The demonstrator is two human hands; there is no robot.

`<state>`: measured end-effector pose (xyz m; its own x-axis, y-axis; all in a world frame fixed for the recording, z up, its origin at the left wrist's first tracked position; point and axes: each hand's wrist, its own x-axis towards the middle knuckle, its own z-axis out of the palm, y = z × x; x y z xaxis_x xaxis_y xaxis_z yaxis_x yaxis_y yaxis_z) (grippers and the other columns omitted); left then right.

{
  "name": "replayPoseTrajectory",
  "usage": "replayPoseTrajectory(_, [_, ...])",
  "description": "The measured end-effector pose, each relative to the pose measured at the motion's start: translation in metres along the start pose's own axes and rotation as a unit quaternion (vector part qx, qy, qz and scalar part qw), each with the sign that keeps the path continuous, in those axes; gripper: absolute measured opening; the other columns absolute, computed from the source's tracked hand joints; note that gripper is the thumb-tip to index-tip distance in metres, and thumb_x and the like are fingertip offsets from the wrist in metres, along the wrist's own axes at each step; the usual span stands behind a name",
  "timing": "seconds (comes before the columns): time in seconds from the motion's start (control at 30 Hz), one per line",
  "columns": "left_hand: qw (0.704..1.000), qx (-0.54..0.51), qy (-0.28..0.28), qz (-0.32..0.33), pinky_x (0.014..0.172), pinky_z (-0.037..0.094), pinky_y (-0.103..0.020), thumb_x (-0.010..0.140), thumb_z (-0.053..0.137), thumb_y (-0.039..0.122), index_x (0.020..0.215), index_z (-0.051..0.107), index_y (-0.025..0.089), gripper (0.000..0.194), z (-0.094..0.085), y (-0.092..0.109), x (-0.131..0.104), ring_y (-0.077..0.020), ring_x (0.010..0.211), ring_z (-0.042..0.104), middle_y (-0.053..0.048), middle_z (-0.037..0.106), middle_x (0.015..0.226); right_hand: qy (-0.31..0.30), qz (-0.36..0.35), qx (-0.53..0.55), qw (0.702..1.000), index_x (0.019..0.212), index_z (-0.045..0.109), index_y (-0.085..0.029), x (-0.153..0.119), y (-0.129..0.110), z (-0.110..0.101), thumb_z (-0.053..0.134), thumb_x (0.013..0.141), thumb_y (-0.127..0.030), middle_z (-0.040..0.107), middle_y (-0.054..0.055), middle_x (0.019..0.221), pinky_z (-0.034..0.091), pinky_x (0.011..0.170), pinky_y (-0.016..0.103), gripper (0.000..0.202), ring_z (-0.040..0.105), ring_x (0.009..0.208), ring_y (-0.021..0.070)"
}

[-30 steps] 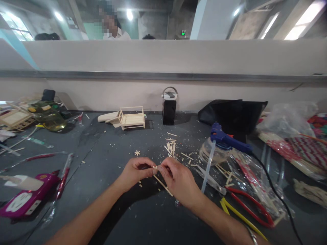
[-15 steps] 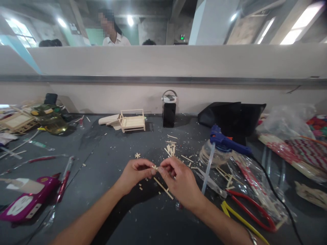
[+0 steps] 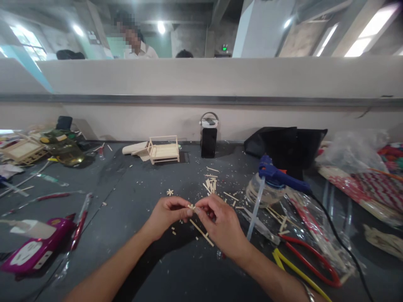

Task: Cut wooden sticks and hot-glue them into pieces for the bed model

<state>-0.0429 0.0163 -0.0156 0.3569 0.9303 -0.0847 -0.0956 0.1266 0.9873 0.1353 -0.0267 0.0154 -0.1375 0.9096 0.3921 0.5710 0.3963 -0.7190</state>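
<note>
I have the small wooden piece [image 3: 192, 206] straight down from the phone [image 3: 209, 142], my landmark, on the near side, raised a little off the desk [image 3: 110, 188] between both hands. The left hand [image 3: 166, 214] comes up from the lower left, back of the hand toward me, its thumb and index fingers pinching one side of the piece. The right hand [image 3: 222, 222] slants in from the lower right, knuckles up and fingers curled inward, with thumb and index fingertips pressed together at the other side. Both forearms reach forward so that the fingertips almost meet; a metal band [image 3: 309, 291] circles my right wrist.

Below the hands, near side of the phone, I see a loose stick [image 3: 201, 233]. Closer to the phone lie a star-shaped piece [image 3: 170, 192], to its near left, and a heap of short sticks [image 3: 210, 184], almost straight in front of it. A little wooden bench model [image 3: 165, 152] stands left of the phone. Well to its near right are a blue glue gun [image 3: 280, 175] and red-handled pliers [image 3: 327, 268]; far to its near left, a magenta device [image 3: 40, 247].
</note>
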Motion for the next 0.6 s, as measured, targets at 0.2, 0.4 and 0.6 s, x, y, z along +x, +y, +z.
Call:
replayPoseTrajectory(0.2, [1.0, 0.003, 0.007, 0.01, 0.054, 0.047, -0.021, 0.065, 0.081, 0.027, 0.072, 0.074, 0.016, 0.015, -0.0011, 0.0033, -0.0009, -0.0087, 0.052, 0.056, -0.001, 0.07, 0.066, 0.001, 0.036, 0.023, 0.999, 0.1, 0.064, -0.02, 0.0016, 0.0001, -0.0021, 0.062, 0.084, -0.029, 0.061, -0.001, 0.075, 0.046, 0.058, 0.025, 0.019, 0.054, 0.061, 0.013])
replayPoseTrajectory(0.4, [0.999, -0.013, 0.032, 0.02, 0.051, 0.046, -0.021, 0.062, 0.083, 0.031, 0.067, 0.071, 0.015, 0.02, -0.0003, 0.0049, 0.0002, -0.0095, 0.05, 0.055, 0.0, 0.067, 0.06, -0.034, 0.059, 0.035, 0.997, 0.093, 0.067, -0.019, 0.0055, 0.0016, -0.002, 0.064, 0.079, -0.025, 0.062, 0.0, 0.074, 0.045, 0.059, 0.026, 0.016, 0.055, 0.06, 0.0135])
replayPoseTrajectory(0.6, [0.999, 0.006, 0.03, 0.013, 0.05, 0.045, -0.022, 0.064, 0.082, 0.031, 0.065, 0.071, 0.015, 0.019, 0.0009, 0.005, -0.0004, -0.0098, 0.049, 0.054, 0.0, 0.066, 0.06, -0.035, 0.055, 0.059, 0.996, 0.082, 0.069, -0.02, 0.0069, -0.0003, -0.002, 0.059, 0.085, -0.024, 0.064, 0.0, 0.071, 0.044, 0.059, 0.024, 0.011, 0.058, 0.063, 0.013])
